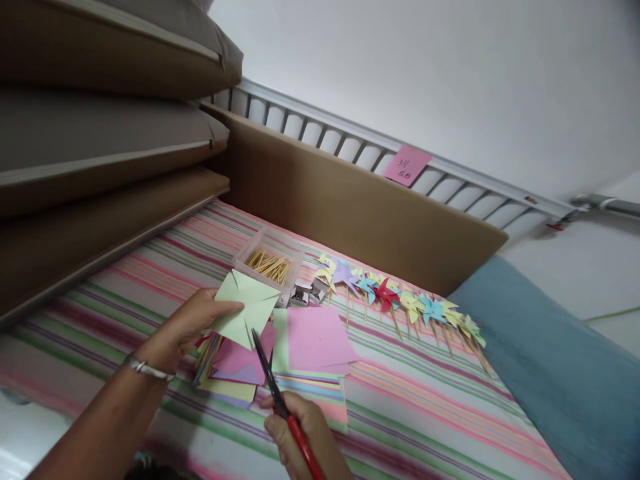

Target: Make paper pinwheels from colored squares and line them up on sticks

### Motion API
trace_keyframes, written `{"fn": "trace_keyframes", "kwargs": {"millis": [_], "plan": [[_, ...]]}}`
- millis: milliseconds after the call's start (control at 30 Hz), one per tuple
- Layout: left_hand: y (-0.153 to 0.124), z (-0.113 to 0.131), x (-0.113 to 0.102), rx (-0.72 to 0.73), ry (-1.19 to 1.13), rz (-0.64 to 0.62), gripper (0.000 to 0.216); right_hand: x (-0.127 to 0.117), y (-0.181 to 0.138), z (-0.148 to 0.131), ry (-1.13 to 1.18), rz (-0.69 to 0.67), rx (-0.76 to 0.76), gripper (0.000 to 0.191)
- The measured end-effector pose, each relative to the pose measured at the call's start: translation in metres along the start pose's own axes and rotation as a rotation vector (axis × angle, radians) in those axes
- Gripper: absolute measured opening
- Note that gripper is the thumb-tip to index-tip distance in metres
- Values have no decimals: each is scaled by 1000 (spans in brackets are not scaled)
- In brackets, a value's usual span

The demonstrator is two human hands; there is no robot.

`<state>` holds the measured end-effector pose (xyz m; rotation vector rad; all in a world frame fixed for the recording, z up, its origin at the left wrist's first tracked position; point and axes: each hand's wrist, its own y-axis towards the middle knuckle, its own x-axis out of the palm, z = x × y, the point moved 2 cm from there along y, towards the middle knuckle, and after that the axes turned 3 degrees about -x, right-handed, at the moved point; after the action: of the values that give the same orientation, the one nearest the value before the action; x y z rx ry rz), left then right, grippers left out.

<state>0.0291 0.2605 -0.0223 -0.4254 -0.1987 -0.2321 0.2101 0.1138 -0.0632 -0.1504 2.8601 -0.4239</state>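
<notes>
My left hand (187, 327) pinches a pale green paper square (247, 307) by its left edge and holds it above the striped surface. The square shows cut slits running in from its corners. My right hand (300, 433) grips red-handled scissors (280, 400), whose dark blades point up and touch the green square's lower edge. A silver bracelet sits on my left wrist. Under both hands lies a loose stack of coloured paper sheets (315, 337), pink on top.
A clear plastic box of wooden sticks (270, 263) stands behind the paper, with small metal clips (306, 293) beside it. A row of several finished paper pinwheels (400, 300) lies to the right. Brown cushions (100, 133) stack at left; a brown board (360, 207) and white rail run behind.
</notes>
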Motion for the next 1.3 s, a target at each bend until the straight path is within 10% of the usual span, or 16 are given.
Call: {"fn": "trace_keyframes", "kwargs": {"millis": [800,1300], "plan": [[8,-13,14,56,-91,-142,22,8,14,-2,99,68,-13,51],[12,-11,19,-52,-60,-10,25,-5,12,-9,-161,91,-23,25]]}}
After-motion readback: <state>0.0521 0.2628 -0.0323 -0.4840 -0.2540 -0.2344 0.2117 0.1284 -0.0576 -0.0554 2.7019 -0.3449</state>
